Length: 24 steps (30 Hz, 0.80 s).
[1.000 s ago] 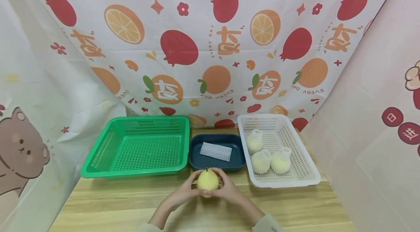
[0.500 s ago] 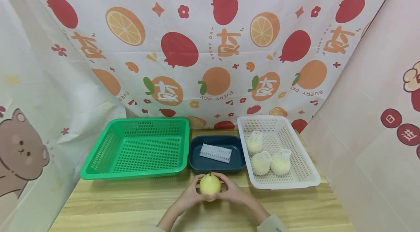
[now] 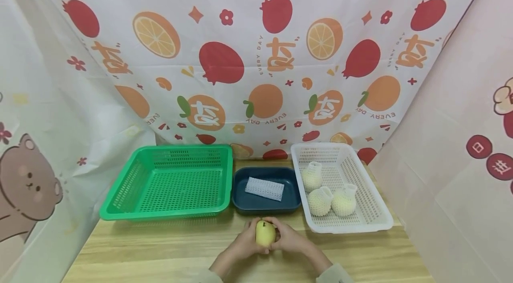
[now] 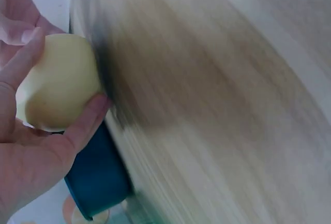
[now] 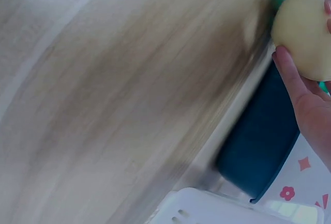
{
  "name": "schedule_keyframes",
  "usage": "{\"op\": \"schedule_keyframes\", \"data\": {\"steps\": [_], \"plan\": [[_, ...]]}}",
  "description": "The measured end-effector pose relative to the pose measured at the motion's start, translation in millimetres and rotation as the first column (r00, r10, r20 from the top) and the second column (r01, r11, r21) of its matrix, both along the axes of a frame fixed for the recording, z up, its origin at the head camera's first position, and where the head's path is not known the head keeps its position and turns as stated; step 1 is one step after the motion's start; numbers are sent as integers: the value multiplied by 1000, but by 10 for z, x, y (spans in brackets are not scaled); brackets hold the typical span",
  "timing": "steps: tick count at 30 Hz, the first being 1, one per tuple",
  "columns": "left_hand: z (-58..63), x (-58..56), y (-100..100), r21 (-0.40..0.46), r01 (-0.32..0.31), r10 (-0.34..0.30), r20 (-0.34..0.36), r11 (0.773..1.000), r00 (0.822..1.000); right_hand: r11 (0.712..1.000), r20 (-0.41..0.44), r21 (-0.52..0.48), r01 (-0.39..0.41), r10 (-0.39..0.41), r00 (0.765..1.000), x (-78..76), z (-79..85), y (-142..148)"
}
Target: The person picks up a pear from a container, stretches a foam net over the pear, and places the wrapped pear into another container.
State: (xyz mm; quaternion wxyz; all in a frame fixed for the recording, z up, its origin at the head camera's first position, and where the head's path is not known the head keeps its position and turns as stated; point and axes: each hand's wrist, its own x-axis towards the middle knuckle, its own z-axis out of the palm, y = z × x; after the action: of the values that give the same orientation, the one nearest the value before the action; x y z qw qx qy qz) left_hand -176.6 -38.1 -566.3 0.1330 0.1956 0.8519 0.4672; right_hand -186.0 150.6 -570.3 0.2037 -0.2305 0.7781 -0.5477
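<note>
A yellow pear [image 3: 265,233] with a short dark stem is held between both hands above the front middle of the table. My left hand [image 3: 245,243] grips its left side, fingers and thumb curved round it. From the other side my right hand [image 3: 290,239] holds it with fingers and thumb. In the left wrist view the pear [image 4: 62,81] shows smooth, bare skin. Just behind the hands is a dark blue tray [image 3: 236,203], in which a flat white foam net sleeve [image 3: 264,188] lies.
On the left stands a green mesh basket [image 3: 164,216] with nothing in it. A white basket [image 3: 376,203] on the right holds several pears in foam nets [image 3: 344,200]. Patterned cloth [image 3: 256,60] hangs behind and at both sides of the wooden table [image 3: 160,252].
Both hands have shifted slightly right and toward the front with the pear. The pear has turned a little in the grip, its stem tilting. The baskets and tray stay put.
</note>
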Motion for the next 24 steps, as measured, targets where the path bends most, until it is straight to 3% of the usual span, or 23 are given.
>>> {"op": "schedule_keyframes", "data": {"steps": [6, 10, 18, 24], "plan": [[-60, 26, 88, -30, -27, 26, -44, 999, 999, 999, -2, 31, -13, 14, 1000, 6, -67, 61], [-40, 38, 101, -26, -9, 8, -45, 1000, 999, 998, -26, 62, -20, 22, 999, 11, -64, 87], [26, 49, 44, 14, 67, -67, 28, 998, 997, 992, -31, 123, -30, 34, 999, 26, -62, 105], [48, 32, -31, 65, 77, -81, 53, 995, 995, 990, -29, 139, 3, 1, 1000, 26, -35, 88]]}}
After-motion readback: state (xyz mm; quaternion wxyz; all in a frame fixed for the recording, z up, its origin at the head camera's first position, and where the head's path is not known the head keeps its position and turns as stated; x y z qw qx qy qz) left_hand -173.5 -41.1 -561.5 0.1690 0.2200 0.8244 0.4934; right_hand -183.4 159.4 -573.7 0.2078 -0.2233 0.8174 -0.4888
